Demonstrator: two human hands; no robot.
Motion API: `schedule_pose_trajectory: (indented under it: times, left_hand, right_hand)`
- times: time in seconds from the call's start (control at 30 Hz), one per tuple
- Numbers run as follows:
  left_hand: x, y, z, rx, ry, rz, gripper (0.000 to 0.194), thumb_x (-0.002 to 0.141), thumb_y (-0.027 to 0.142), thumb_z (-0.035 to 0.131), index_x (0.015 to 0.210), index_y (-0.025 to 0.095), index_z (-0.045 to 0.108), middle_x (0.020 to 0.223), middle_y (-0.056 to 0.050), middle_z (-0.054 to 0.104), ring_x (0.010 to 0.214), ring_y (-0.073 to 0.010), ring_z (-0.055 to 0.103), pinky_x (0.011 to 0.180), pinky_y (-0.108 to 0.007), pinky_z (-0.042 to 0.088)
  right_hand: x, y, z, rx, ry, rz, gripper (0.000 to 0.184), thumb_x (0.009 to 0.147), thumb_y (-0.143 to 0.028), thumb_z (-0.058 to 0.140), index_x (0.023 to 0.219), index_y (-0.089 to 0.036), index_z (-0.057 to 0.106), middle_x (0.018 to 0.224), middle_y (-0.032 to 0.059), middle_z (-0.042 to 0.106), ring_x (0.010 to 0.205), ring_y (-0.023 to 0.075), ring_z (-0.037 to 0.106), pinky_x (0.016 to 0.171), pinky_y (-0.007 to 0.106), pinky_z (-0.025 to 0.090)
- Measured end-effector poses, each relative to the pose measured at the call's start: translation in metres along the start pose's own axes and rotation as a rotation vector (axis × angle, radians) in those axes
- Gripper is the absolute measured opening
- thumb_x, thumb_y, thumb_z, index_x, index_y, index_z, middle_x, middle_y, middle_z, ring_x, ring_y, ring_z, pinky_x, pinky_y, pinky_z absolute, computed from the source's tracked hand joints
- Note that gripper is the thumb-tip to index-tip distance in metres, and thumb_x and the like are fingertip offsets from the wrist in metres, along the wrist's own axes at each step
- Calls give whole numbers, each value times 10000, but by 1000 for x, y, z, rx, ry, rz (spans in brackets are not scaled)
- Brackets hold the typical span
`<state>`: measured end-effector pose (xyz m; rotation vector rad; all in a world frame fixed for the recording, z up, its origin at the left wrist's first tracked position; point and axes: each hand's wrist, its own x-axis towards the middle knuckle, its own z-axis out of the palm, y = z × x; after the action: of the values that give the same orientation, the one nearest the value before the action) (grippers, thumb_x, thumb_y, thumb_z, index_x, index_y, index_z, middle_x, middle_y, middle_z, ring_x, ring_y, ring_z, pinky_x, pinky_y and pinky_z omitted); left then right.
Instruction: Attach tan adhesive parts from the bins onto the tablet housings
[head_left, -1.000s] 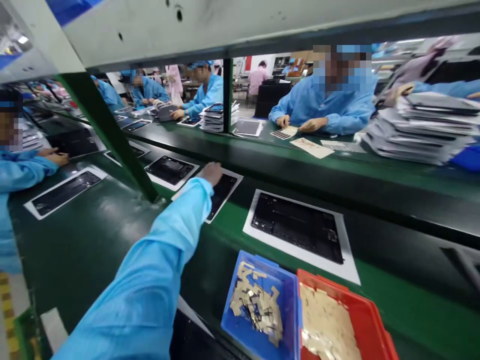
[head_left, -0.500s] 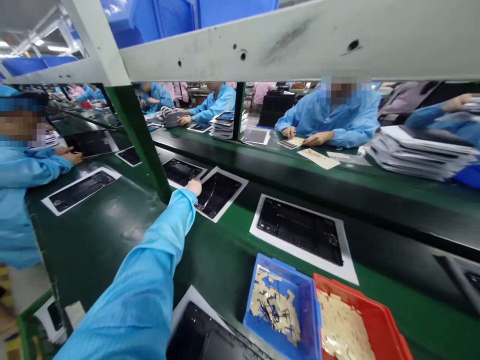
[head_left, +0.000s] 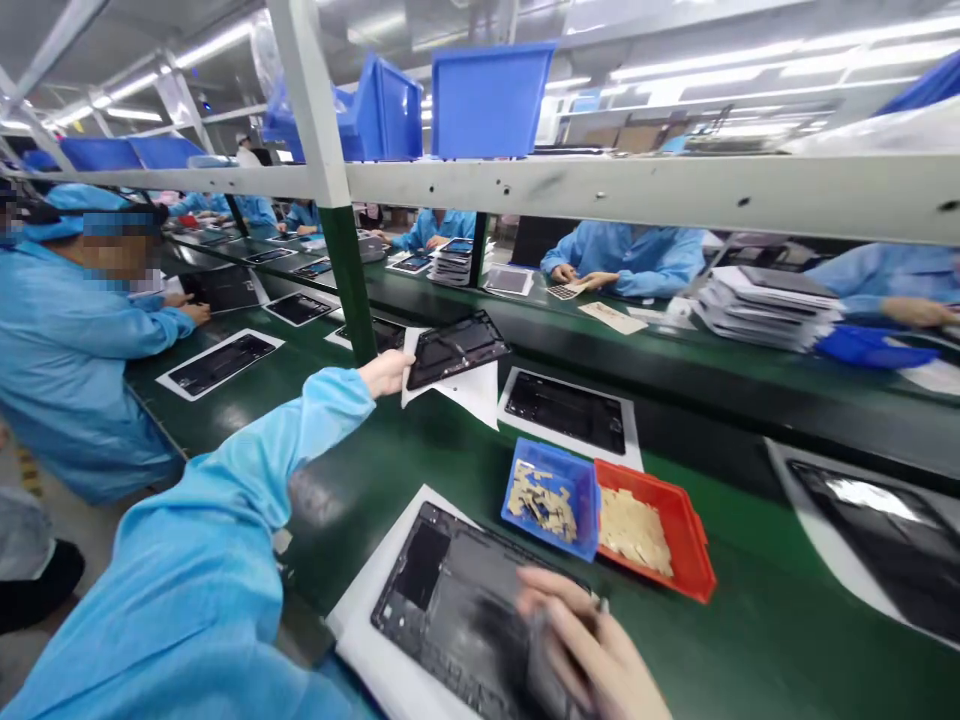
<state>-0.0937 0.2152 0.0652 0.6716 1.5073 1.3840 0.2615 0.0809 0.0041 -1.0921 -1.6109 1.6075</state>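
Observation:
My left hand (head_left: pixel 386 373) reaches out and grips the left edge of a black tablet housing (head_left: pixel 459 350), tilted up off the bench with its white sheet (head_left: pixel 472 393) beneath it. Close to me, another black tablet housing (head_left: pixel 457 600) lies on a white sheet (head_left: pixel 360 610). Over its right part is my right hand (head_left: pixel 585 640), smeared by motion, fingers curled. A small dark thing with a pale tip shows at the fingers; its kind is unclear.
Beyond the near housing stand a blue bin (head_left: pixel 551 500) and a red bin (head_left: pixel 652 530) of small pale pieces. More housings on sheets lie along the green bench (head_left: pixel 720 640). A green-white post (head_left: pixel 345 270) rises near my left hand. A co-worker (head_left: pixel 82 340) sits at left.
My left hand has lifted a housing with its sheet off the bench. My right hand has come into view over the near housing. The view has tilted up and shows more of the shelf.

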Motion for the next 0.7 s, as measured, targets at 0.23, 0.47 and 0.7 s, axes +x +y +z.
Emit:
schedule_pose_trajectory:
  times: [0.23,0.47,0.7]
  left_hand:
    - [-164,-89,30,-384,-109,-18,202,860,208,549,975,55,614,891,-132,684,904,-238,656,863,-370,518]
    - [-267,-203,46,-641,-25,-76,469,711,400,736,1094,207,548,1160,-56,624,1100,-216,576,944,-326,465]
    - [-301,-233,22,-354,-405,-534,318,743,329,677,965,134,559,1059,-112,657,987,-204,631,797,-292,479]
  right_hand:
    - [-4,-12,60,499,54,-180,520,731,-613,636,1103,-251,597,897,50,637,439,30,209,387,195,193]
    - [-9,36,13,175,484,-71,462,704,-494,679,1058,-215,577,869,33,664,633,152,597,549,264,481]
    - [16,58,-29,-25,237,141,495,571,-516,733,918,-180,623,838,93,700,769,275,672,685,402,540]
